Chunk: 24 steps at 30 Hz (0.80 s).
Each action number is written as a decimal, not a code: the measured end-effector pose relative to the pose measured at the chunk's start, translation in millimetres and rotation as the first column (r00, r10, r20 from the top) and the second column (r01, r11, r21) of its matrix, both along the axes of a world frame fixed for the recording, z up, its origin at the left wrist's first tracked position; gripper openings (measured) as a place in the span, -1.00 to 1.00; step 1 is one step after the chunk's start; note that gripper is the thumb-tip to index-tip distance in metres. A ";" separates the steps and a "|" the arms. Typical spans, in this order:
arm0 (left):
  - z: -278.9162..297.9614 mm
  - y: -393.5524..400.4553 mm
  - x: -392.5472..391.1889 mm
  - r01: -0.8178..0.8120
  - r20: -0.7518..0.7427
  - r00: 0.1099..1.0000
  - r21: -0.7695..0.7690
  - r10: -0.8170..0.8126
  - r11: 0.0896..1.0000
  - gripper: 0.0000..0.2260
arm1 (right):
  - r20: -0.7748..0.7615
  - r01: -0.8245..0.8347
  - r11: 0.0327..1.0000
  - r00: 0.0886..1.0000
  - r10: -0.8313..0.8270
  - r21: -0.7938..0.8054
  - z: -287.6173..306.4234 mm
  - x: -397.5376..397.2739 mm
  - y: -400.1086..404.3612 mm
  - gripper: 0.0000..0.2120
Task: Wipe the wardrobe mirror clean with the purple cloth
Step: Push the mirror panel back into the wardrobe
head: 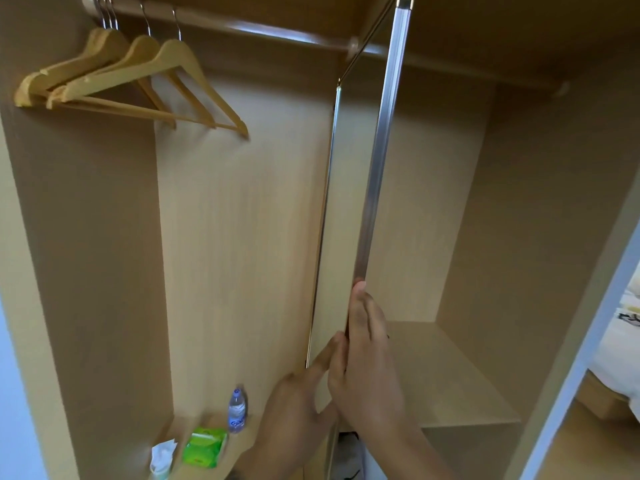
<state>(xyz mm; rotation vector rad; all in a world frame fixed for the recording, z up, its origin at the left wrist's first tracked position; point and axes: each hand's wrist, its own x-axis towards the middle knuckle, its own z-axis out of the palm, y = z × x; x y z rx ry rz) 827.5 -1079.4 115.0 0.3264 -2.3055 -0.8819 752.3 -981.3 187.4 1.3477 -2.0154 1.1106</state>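
Shelf (242,441): bottle (237,410), green pack (205,446).

The wardrobe mirror (346,202) is a tall, thin panel with a silver metal edge, seen nearly edge-on and running from twelve o'clock down toward six. Its glass reflects pale wood; the purple cloth is out of sight.

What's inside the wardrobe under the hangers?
On the low shelf under the wooden hangers stand a water bottle, a green packet and something white. The left hand and the mirror panel hide the shelf's right end.
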 end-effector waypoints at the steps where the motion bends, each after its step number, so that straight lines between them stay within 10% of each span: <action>1: -1.0 -0.2 -2.1 -0.024 0.010 1.000 -0.015 0.024 1.000 -0.20 | -0.023 0.006 1.000 1.000 -0.005 0.017 0.2 -3.0 -2.0 -0.15; 14: 3.3 -10.3 -27.1 -0.174 0.055 0.983 -0.057 0.177 0.983 -0.19 | -0.542 0.306 0.951 0.808 -0.231 0.051 12.9 -63.4 -6.6 -0.13; 24: 12.9 -19.6 -45.6 -0.229 0.089 0.969 -0.028 0.231 0.973 -0.35 | -0.513 0.294 0.947 0.837 -0.188 0.133 13.2 -80.7 -22.6 -0.10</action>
